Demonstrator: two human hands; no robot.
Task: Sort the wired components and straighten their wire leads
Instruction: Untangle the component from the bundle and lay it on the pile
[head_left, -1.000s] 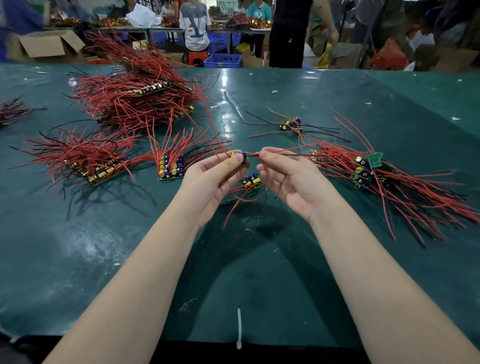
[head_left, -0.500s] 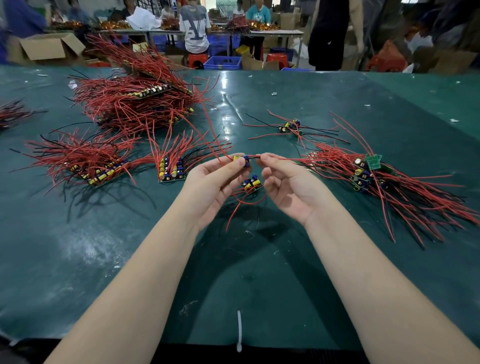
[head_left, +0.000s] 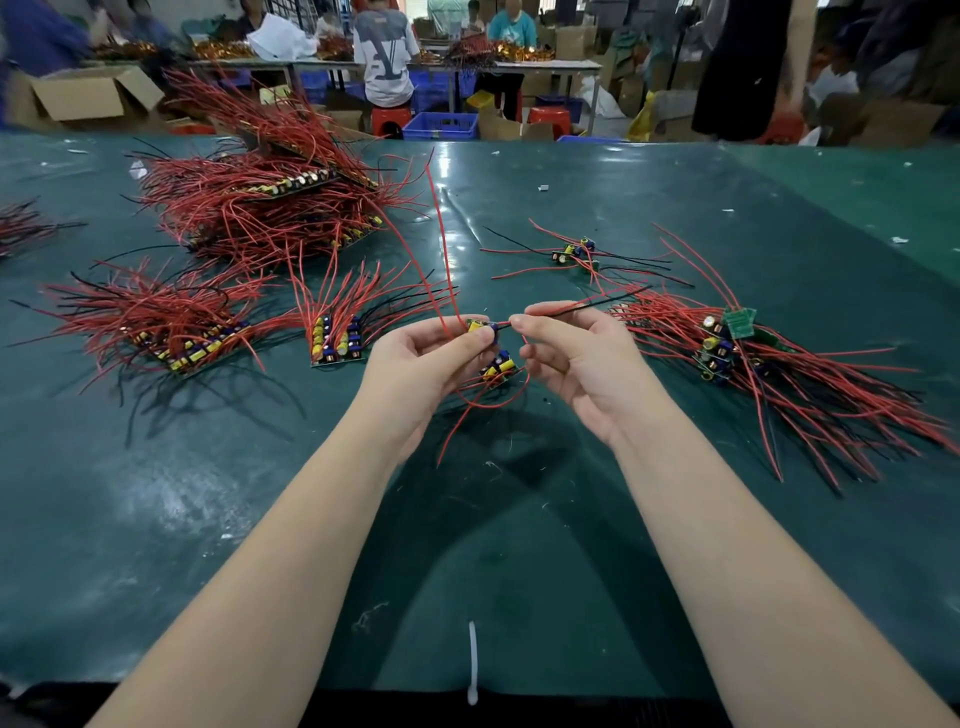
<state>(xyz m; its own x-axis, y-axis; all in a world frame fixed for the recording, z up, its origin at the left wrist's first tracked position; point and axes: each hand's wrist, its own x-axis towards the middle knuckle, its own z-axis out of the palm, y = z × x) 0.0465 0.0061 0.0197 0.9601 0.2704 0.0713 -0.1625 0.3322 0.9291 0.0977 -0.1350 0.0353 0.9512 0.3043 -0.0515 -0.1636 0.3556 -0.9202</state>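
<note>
The left hand (head_left: 423, 358) pinched a small component (head_left: 480, 328); the right hand (head_left: 569, 358) pinched its black lead (head_left: 597, 304). A hard tug risked tearing that lead off its solder joint.

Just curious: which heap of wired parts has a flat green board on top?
The heap by the right hand: the pile on the right, topped by a green board.

We see a small circuit board (head_left: 479, 327) with yellow and blue capacitors pinched above the table, its red lead (head_left: 435, 244) arcing up and away, its black lead (head_left: 597, 304) stretched rightward. A second board (head_left: 500, 368) lies just below it. Sorted bundles (head_left: 335, 340) rest left; a loose pile (head_left: 727, 348) lies right.
</note>
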